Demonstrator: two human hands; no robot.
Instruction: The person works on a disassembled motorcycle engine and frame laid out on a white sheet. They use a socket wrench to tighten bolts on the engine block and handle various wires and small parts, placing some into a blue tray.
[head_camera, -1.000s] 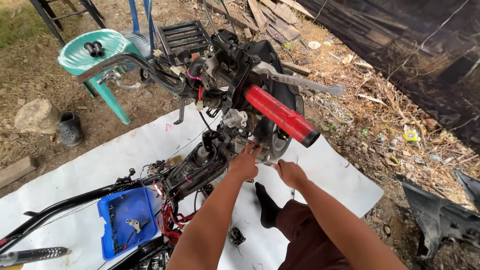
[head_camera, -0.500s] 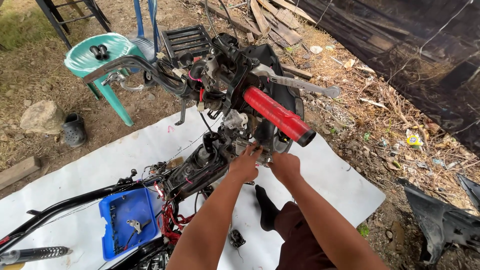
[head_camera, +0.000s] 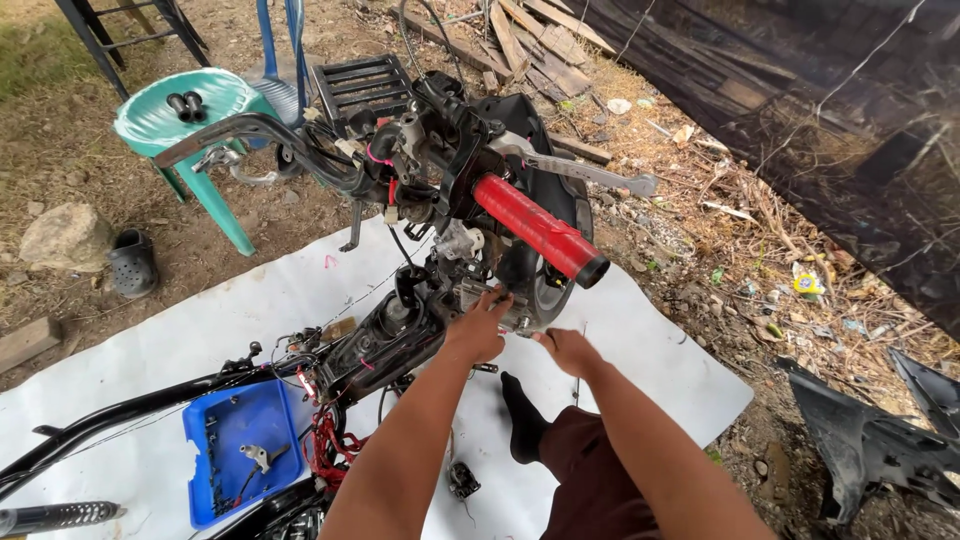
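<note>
**Both hands closed in on the steering-head assembly of a stripped scooter**

Change noted: against the earlier views the right hand (head_camera: 568, 350) has drawn in from the right and now sits just beside the left hand (head_camera: 478, 328); both now meet at the metal fitting (head_camera: 505, 312) low on the front of the scooter frame (head_camera: 390, 335), below the red handlebar grip (head_camera: 540, 230); judged, the work has narrowed to that one fitting.

Fingers: left-hand fingers curled over the fitting, touching it; right-hand fingers pressed together and pointing toward it; whether they pinch a small part cannot be told.

Surroundings: the frame lies on a white sheet (head_camera: 650, 370) spread over the dirt; a blue parts tray (head_camera: 240, 450) rests near the sheet's near-left edge; a teal plastic chair (head_camera: 190, 120) stands beyond the sheet's far edge; a black body panel (head_camera: 870, 440) lies off the right edge.

Obstructions: the brake lever (head_camera: 580, 170) and the grip overhang the hands; loose cables crowd the left side.
</note>
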